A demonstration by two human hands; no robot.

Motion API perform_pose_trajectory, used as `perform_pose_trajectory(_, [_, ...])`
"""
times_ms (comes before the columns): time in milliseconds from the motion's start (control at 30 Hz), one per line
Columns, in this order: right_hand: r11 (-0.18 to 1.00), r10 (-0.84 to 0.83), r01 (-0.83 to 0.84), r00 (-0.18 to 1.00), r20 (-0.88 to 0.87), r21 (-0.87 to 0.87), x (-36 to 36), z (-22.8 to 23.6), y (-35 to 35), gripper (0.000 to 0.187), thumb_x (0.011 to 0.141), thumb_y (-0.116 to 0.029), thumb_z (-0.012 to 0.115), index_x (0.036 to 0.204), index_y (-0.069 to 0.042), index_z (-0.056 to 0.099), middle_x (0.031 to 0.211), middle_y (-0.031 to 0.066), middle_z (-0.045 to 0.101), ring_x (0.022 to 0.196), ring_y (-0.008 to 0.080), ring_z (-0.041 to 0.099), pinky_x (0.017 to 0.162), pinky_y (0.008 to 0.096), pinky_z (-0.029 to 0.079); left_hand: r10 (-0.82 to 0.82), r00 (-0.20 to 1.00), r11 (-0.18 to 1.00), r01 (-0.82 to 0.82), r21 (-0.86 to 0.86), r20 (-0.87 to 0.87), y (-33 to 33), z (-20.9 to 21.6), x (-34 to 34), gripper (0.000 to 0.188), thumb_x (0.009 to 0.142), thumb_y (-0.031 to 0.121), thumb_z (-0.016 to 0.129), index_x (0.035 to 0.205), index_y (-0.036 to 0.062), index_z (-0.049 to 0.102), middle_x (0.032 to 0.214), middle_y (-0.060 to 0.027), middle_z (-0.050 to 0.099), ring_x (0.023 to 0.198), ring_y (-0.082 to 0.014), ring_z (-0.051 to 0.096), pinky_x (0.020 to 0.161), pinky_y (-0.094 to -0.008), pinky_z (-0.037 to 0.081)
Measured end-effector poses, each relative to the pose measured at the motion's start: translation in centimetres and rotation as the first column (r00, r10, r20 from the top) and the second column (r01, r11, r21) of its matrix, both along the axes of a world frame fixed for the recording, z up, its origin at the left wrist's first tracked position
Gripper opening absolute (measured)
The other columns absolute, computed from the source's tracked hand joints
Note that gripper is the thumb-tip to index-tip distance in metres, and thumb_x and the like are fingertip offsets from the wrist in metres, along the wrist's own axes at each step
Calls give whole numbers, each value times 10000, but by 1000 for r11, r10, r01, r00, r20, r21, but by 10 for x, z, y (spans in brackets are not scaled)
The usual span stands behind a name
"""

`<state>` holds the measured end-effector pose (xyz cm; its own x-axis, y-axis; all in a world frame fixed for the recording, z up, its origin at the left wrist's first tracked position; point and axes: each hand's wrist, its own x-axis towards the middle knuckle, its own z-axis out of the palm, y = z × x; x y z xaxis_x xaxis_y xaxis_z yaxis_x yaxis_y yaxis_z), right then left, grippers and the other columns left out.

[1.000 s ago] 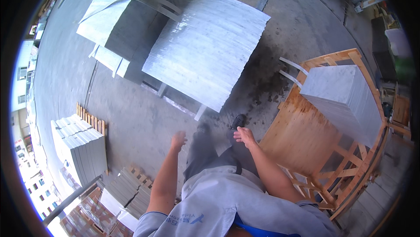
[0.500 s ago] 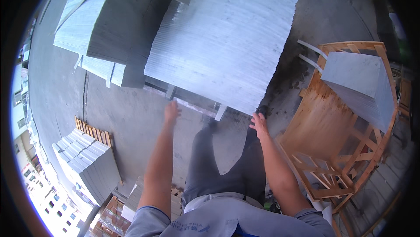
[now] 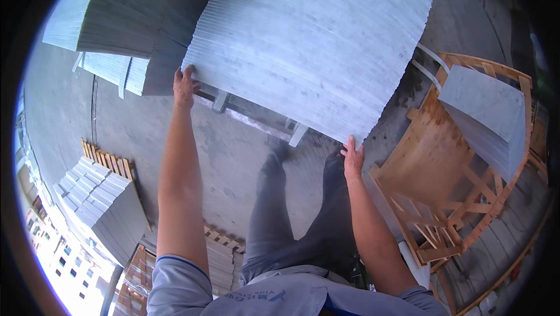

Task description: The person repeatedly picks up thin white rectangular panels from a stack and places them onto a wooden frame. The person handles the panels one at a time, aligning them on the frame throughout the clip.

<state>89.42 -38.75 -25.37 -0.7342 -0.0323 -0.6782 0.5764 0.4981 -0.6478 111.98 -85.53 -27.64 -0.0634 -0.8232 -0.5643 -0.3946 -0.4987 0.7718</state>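
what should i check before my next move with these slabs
1. Left hand placed: ok, at the near left corner of the slabs.
2. Right hand placed: ok, at the near right corner.
3. Firm hold: cannot tell, finger pressure doesn't show.
4. Hand protection: not ok, both hands are bare.
5. Slabs lined up: not ok, their right side is jagged.
6. Right shoe clear of the slabs: cannot tell, it is partly hidden near the right hand.
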Motion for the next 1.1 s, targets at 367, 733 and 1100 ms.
perform_pose_trajectory(367, [993, 41, -22, 985, -165, 117, 7, -6, 0, 536, 852, -414, 587, 1036, 86, 524, 969, 180, 624, 839, 240, 648, 665, 312, 539, -49, 996, 995, 56, -84, 79, 2, -9, 4, 638, 821, 523, 584, 1243, 71, 430, 993, -58, 559, 713, -146, 562, 582, -278, 459])
perform_pose_trajectory(733, [983, 45, -3, 973, -227, 185, 15, -5, 1, 550, 838, -443, 593, 978, 87, 546, 860, 184, 642, 726, 258, 648, 631, 331, 534, -68, 984, 974, 101, -203, 167, 5, -17, 14, 626, 833, 547, 551, 1186, 37, 465, 860, -55, 575, 637, -128, 568, 544, -266, 435])
perform_pose_trajectory(1100, [939, 147, -64, 962, -228, 337, 16, -13, 8, 569, 834, -501, 563, 910, 63, 575, 755, 166, 652, 638, 262, 641, 629, 348, 496, -18, 988, 961, 59, -271, 150, 9, -21, 13, 590, 866, 547, 498, 1166, 40, 475, 833, -49, 569, 623, -118, 569, 541, -259, 435])
